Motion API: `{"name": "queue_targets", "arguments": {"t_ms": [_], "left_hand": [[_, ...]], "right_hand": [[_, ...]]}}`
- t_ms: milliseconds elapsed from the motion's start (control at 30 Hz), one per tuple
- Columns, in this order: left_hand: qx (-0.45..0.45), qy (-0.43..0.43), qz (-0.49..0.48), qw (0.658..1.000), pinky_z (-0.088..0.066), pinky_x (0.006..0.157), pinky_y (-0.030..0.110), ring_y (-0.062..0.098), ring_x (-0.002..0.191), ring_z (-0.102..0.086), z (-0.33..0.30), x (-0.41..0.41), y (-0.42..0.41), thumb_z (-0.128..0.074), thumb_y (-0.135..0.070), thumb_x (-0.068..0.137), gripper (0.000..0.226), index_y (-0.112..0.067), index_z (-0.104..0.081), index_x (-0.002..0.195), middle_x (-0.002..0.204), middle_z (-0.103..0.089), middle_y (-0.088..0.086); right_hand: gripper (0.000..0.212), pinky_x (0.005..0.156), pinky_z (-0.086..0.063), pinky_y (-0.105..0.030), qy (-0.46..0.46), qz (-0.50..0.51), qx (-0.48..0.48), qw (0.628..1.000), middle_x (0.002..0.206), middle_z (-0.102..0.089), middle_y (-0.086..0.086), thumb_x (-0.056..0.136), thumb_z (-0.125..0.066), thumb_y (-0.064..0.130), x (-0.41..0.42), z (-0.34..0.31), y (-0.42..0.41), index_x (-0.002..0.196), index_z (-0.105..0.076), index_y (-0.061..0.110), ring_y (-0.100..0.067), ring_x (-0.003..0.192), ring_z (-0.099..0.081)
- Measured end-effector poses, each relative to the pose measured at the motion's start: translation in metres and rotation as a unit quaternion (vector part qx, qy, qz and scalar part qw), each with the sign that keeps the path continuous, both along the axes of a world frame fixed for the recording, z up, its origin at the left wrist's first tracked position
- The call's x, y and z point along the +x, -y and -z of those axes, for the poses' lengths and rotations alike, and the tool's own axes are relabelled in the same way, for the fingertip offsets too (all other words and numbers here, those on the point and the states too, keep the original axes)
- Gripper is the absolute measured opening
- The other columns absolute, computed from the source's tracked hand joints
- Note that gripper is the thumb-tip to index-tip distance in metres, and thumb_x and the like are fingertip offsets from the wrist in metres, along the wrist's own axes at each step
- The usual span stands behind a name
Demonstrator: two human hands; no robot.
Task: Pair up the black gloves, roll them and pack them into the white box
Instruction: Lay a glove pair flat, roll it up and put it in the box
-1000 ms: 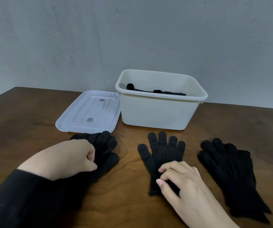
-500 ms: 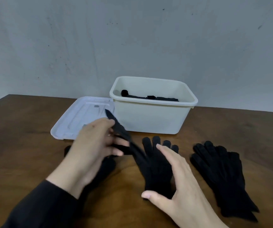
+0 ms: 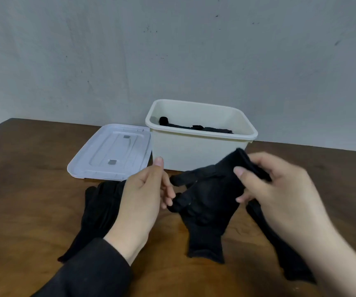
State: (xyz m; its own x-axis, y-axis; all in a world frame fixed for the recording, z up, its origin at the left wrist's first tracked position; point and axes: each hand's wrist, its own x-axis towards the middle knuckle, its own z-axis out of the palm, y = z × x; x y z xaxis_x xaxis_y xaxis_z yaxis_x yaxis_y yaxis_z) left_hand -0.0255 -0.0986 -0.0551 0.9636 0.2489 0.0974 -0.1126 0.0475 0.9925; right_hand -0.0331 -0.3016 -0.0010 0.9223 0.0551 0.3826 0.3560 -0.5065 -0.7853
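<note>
Gloves lie in three groups on the wooden table (image 3: 22, 200). Right hand (image 3: 279, 189): thumb and curled fingers pinch the cuff end of a black glove (image 3: 207, 189), holding it raised in front of the white box (image 3: 194, 151); its fingers point toward the left hand. Directly beneath it, a second glove (image 3: 204, 236) lies flat with its cuff toward the person. Left hand (image 3: 142, 198): fingers loosely extended, thumb up, gripping nothing; its fingertips sit just beside the raised glove's fingers, and contact cannot be determined. Left glove pile (image 3: 97, 211) lies under and behind the left wrist and dark sleeve (image 3: 87, 273). Right glove pile (image 3: 288, 254) lies partly hidden under the right forearm. White box stands at the table's far side, with black gloves (image 3: 194, 126) inside. Lid (image 3: 112, 153) lies flat, touching the box's left side.
</note>
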Motion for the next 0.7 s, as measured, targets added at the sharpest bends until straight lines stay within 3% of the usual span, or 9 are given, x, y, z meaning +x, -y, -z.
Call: {"name": "queue_targets", "arguments": {"t_ms": [133,233,300,367,400,467,533,633,700], "left_hand": [[0.015,-0.018,-0.027,0.999,-0.045,0.053,0.028,0.018,0.054,-0.054,0.004,0.003,-0.009,-0.045,-0.040,0.102,0.050,-0.005,-0.062,0.071,0.060,-0.063,0.005],[0.037,-0.019,-0.034,0.999,-0.046,0.055,0.027,0.014,0.053,-0.055,0.004,0.003,-0.012,-0.047,-0.035,0.102,0.046,-0.002,-0.063,0.074,0.059,-0.063,0.002],[0.055,-0.019,-0.031,0.998,-0.046,0.056,0.025,0.012,0.053,-0.055,0.005,0.005,-0.013,-0.048,-0.033,0.102,0.043,-0.003,-0.064,0.075,0.059,-0.063,0.001],[0.105,-0.019,-0.015,0.994,-0.047,0.059,0.023,0.012,0.054,-0.057,0.007,0.007,-0.016,-0.050,-0.031,0.101,0.036,-0.010,-0.066,0.075,0.064,-0.067,0.001],[0.162,-0.015,0.003,0.987,-0.047,0.059,0.019,0.010,0.055,-0.059,0.009,0.007,-0.018,-0.051,-0.031,0.099,0.032,-0.017,-0.066,0.075,0.068,-0.068,-0.001],[0.342,-0.001,0.060,0.938,-0.046,0.061,0.013,0.002,0.068,-0.060,0.012,0.006,-0.024,-0.051,-0.032,0.096,0.020,-0.030,-0.065,0.083,0.076,-0.066,-0.009],[0.509,0.021,0.129,0.851,-0.048,0.078,0.019,-0.001,0.084,-0.055,0.016,0.003,-0.026,-0.052,-0.035,0.095,0.015,-0.037,-0.063,0.104,0.090,-0.060,-0.017],[0.632,0.031,0.205,0.747,-0.036,0.101,0.031,0.006,0.110,-0.043,0.024,0.002,-0.020,-0.056,-0.050,0.091,0.045,-0.036,-0.048,0.134,0.120,-0.049,-0.015],[0.664,0.027,0.212,0.717,-0.032,0.106,0.036,0.012,0.118,-0.039,0.029,0.000,-0.017,-0.058,-0.058,0.087,0.064,-0.034,-0.037,0.143,0.129,-0.044,-0.012]], "right_hand": [[0.014,0.061,-0.047,-0.020,-0.039,-0.018,-0.048,0.998,0.082,-0.072,0.018,0.096,-0.062,0.027,0.029,-0.025,-0.002,0.086,-0.067,0.035,-0.006,0.058,-0.071],[0.014,0.057,-0.045,-0.010,0.009,0.012,-0.050,0.999,0.087,-0.073,0.017,0.097,-0.061,0.028,0.040,-0.030,-0.006,0.090,-0.069,0.037,0.002,0.068,-0.071],[0.018,0.054,-0.047,-0.014,0.048,0.022,-0.044,0.998,0.084,-0.072,0.020,0.096,-0.063,0.027,0.036,-0.028,-0.007,0.088,-0.070,0.041,0.000,0.072,-0.070],[0.024,0.058,-0.049,-0.018,0.074,0.021,-0.073,0.994,0.081,-0.073,0.019,0.092,-0.066,0.023,0.025,-0.012,-0.008,0.090,-0.071,0.047,-0.001,0.074,-0.068],[0.028,0.065,-0.049,-0.013,0.079,0.011,-0.099,0.992,0.085,-0.073,0.022,0.090,-0.068,0.020,0.017,0.005,-0.007,0.096,-0.072,0.047,0.005,0.079,-0.066],[0.035,0.090,-0.043,-0.003,0.062,-0.033,-0.154,0.986,0.110,-0.068,0.029,0.086,-0.073,0.016,0.003,0.047,-0.008,0.112,-0.073,0.040,0.019,0.104,-0.058],[0.040,0.103,-0.032,-0.002,0.035,-0.081,-0.220,0.972,0.124,-0.054,0.037,0.085,-0.076,0.016,-0.008,0.090,-0.006,0.121,-0.071,0.033,0.022,0.121,-0.045],[0.043,0.108,-0.038,-0.017,0.049,-0.152,-0.280,0.947,0.136,-0.054,0.030,0.080,-0.075,0.024,-0.014,0.126,0.002,0.123,-0.071,0.027,0.011,0.132,-0.042],[0.042,0.108,-0.040,-0.019,0.047,-0.155,-0.268,0.950,0.137,-0.055,0.027,0.081,-0.072,0.028,-0.012,0.130,0.005,0.123,-0.070,0.030,0.010,0.134,-0.041]]}}
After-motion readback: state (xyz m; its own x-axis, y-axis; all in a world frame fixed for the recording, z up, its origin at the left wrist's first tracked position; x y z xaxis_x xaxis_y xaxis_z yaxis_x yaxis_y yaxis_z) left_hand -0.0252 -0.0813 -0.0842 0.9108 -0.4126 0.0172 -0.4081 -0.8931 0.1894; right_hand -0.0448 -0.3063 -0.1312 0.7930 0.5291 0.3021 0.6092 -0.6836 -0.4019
